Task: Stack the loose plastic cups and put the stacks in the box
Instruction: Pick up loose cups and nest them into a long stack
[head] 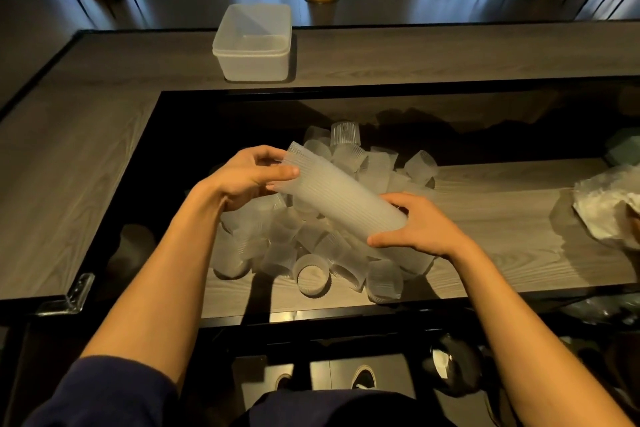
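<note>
Item one: a single stack of translucent ribbed plastic cups (339, 194), nested into a long tube, held in the air and tilted, its wide open end at 10 o'clock and its other end at 4 o'clock.

Hands, two. The left hand (246, 180) grips the 10 o'clock end, thumb across the top and fingers curled at the rim. The right hand (422, 225) clasps the 4 o'clock end between thumb and fingers. The stack spans the gap between both grips.

Directly beneath and around the stack lies one heap of loose cups (287, 253), same ribbed plastic, well over a dozen. An exact count cannot be made, as they overlap.

One translucent rectangular plastic box (254, 59) stands at 12 o'clock, well apart from the stack, on the far ledge of the grey wood-grain table (69, 166).

One crumpled clear plastic bag (602, 211) lies at 3 o'clock, at the frame's edge.
</note>
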A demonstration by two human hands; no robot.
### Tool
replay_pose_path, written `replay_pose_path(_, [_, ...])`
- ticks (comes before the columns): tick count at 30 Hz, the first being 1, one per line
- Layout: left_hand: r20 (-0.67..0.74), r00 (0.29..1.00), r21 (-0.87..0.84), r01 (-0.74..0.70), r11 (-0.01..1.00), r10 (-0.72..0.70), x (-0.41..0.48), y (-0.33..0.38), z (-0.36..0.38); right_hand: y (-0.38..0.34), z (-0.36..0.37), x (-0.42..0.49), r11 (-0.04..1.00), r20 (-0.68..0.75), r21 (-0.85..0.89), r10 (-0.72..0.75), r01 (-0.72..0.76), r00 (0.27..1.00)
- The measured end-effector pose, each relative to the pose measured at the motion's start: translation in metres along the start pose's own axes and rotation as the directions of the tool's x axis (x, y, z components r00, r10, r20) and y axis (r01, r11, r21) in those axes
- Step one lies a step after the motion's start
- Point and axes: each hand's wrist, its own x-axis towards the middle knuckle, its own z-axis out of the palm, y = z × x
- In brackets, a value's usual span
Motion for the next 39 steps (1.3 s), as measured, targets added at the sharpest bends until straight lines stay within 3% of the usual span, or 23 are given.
replay_pose_path(7, [0.113, 0.993, 0.128, 0.014, 0.992, -0.029, 0.005, 0.001, 0.004, -0.001, 0.004, 0.004, 1.000, 0.009, 0.023, -0.012, 0.011, 1.000])
replay_pose_path(10, [0.142, 0.990, 0.049, 0.001, 0.999, -0.008, 0.004, -0.002, 0.015, -0.002, 0.005, 0.006, 0.998, -0.009, 0.062, -0.013, 0.014, 1.000])
replay_pose_path(14, [0.147, 0.981, -0.078, 0.141, 0.987, -0.129, 0.001, -0.016, 0.031, 0.005, 0.003, 0.005, 0.997, -0.038, 0.072, 0.002, 0.001, 0.999])
replay_pose_path(16, [0.132, 0.974, 0.012, 0.182, 0.983, -0.182, 0.003, -0.035, 0.038, 0.008, 0.002, 0.004, 0.998, -0.053, 0.059, 0.019, -0.016, 0.998])
replay_pose_path(17, [0.131, 0.973, 0.140, 0.171, 0.975, -0.189, 0.003, -0.045, 0.041, 0.010, 0.001, 0.004, 0.998, -0.061, 0.055, 0.026, -0.023, 0.998])
replay_pose_path(19, [0.162, 0.971, 0.479, 0.078, 0.874, -0.175, 0.004, -0.064, 0.045, 0.013, 0.000, 0.004, 0.998, -0.073, 0.053, 0.036, -0.032, 0.997])
replay_pose_path(22, [0.243, 0.958, 0.758, -0.091, 0.645, -0.151, 0.002, -0.086, 0.054, 0.015, -0.002, 0.006, 0.999, -0.073, 0.045, 0.034, -0.031, 0.997])
replay_pose_path(25, [0.311, 0.938, 0.893, -0.235, 0.384, -0.150, -0.002, -0.105, 0.073, 0.015, -0.002, 0.010, 0.999, -0.072, 0.029, 0.025, -0.023, 0.997])
replay_pose_path(30, [0.200, 0.959, 0.974, -0.174, 0.144, -0.200, -0.008, -0.135, 0.086, 0.013, 0.002, 0.014, 1.000, -0.048, 0.019, 0.008, -0.007, 0.999])
replay_pose_path(36, [0.220, 0.959, 0.970, -0.195, 0.145, -0.180, -0.003, -0.142, 0.082, 0.014, -0.003, 0.016, 1.000, -0.049, -0.015, 0.010, -0.010, 0.999])
replay_pose_path(39, [0.234, 0.960, 0.957, -0.199, 0.212, -0.154, -0.002, -0.137, 0.079, 0.015, -0.005, 0.018, 1.000, -0.049, -0.026, -0.003, 0.002, 0.999])
